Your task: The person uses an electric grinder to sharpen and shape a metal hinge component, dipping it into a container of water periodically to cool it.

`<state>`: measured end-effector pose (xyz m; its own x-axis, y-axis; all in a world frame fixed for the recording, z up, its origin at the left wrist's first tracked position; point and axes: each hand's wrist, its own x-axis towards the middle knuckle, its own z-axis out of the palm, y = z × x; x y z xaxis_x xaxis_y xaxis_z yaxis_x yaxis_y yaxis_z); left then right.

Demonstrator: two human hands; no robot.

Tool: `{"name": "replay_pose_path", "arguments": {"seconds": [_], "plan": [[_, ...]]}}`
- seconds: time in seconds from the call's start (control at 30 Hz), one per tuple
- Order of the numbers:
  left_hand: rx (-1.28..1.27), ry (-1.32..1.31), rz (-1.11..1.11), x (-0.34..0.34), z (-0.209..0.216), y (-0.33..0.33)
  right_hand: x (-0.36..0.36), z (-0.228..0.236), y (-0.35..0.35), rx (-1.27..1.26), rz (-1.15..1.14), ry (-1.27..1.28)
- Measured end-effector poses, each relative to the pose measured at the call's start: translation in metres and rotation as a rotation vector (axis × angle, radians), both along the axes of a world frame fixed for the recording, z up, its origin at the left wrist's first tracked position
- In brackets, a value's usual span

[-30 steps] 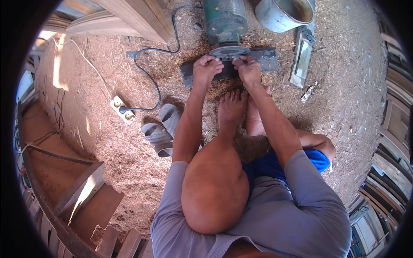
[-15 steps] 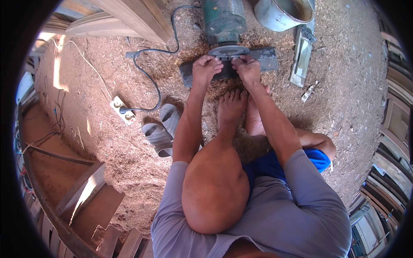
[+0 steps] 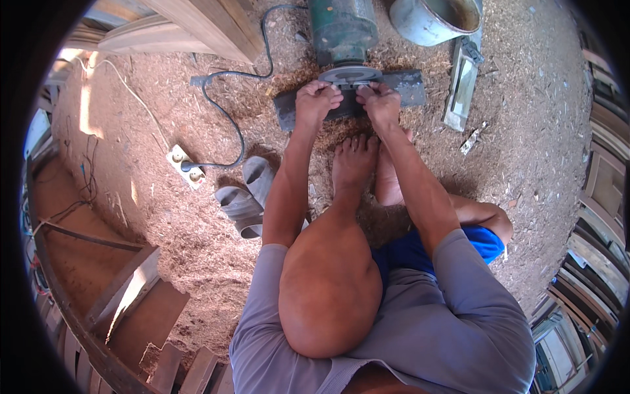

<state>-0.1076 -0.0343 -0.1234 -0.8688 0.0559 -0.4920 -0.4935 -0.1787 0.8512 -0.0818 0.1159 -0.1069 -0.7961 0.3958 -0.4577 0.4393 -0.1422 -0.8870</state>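
A green bench-grinder-like motor (image 3: 341, 29) stands at the far middle with a grey round disc (image 3: 350, 73) on its near end. Both hands are at the disc's near edge, one on each side. My left hand (image 3: 317, 98) has its fingers curled and pinched. In a similar pinch, my right hand (image 3: 380, 102) faces it from the other side. Something small and dark seems to span between the fingertips, too small and shaded to name. Beneath the hands lies a dark flat bar (image 3: 407, 88).
A black cable (image 3: 243, 128) runs from the motor to a white socket strip (image 3: 186, 167) on the left. Grey sandals (image 3: 241, 200) lie beside my left forearm. A whitish pot (image 3: 433, 23) and a pale narrow board (image 3: 461, 92) are at far right. Wooden frames (image 3: 203, 26) lean at far left.
My hands have barely shifted along the disc's near edge, and their pinch looks the same. The slight shift of the whole scene comes with the head's movement.
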Motion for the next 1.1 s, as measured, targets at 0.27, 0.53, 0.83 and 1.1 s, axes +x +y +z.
{"name": "replay_pose_path", "arguments": {"seconds": [0.27,0.53,0.83,1.1], "plan": [[0.033,0.005,0.037,0.002,-0.002,-0.005,-0.002,0.004,-0.004,0.083,0.057,-0.011],[0.059,-0.017,0.060,0.002,-0.003,-0.009,-0.002,0.003,-0.008,0.166,0.069,-0.008],[0.056,-0.008,0.054,0.002,0.003,-0.011,-0.005,-0.027,-0.004,0.268,0.103,0.012],[0.044,0.002,0.032,0.003,0.002,-0.015,-0.003,-0.009,-0.012,0.102,0.072,0.001]]}}
